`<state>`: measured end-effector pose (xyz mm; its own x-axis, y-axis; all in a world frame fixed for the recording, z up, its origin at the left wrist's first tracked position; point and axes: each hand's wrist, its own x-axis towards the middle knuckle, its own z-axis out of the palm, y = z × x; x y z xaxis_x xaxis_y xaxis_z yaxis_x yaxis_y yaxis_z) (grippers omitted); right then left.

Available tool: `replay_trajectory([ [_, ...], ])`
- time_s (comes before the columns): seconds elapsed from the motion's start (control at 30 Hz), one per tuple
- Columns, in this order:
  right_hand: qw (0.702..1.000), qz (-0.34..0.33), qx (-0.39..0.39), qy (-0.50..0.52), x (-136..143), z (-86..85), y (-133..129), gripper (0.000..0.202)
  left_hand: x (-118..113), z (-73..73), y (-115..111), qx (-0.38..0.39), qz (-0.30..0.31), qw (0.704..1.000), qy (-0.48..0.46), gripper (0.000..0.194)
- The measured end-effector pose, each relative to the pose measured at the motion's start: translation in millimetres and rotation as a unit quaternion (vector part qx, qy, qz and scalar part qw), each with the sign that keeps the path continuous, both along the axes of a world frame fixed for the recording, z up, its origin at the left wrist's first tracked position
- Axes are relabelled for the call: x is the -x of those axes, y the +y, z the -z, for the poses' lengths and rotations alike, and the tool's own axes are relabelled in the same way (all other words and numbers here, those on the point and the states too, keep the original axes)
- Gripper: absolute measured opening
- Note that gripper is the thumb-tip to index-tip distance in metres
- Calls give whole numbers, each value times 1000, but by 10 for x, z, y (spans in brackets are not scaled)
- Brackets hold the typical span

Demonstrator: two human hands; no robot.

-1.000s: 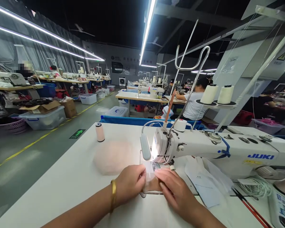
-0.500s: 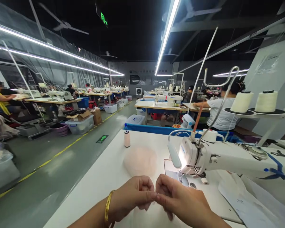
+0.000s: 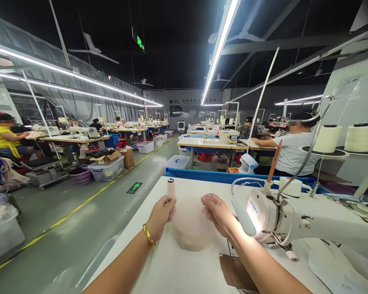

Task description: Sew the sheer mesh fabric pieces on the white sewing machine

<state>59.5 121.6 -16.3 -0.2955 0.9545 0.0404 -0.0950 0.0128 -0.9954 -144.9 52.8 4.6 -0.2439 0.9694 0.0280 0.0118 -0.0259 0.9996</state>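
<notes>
Both hands have left the needle area, where their fingertips met half a second ago, and reached forward over the white table (image 3: 135, 261). Left hand (image 3: 161, 212) and right hand (image 3: 216, 212) now sit at opposite edges of a pale pink fabric pile (image 3: 190, 226), fingers curled and touching its rim; whether they actually pinch it is unclear. Just right stands the Juki sewing machine (image 3: 294, 218). Beyond the left fingertips, a pink thread spool (image 3: 171, 188) stands upright.
</notes>
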Motion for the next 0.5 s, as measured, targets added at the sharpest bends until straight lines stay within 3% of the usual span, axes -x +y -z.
replay_trajectory([
  [0.1,999,31,9,-43,129,75,269,28,16,134,93,-2,-40,999,16,54],
  [0.23,993,46,10,-104,203,179,495,32,23,274,114,-3,-68,997,44,51],
  [0.5,982,36,1,-186,211,377,564,33,106,386,134,15,-87,993,75,46],
])
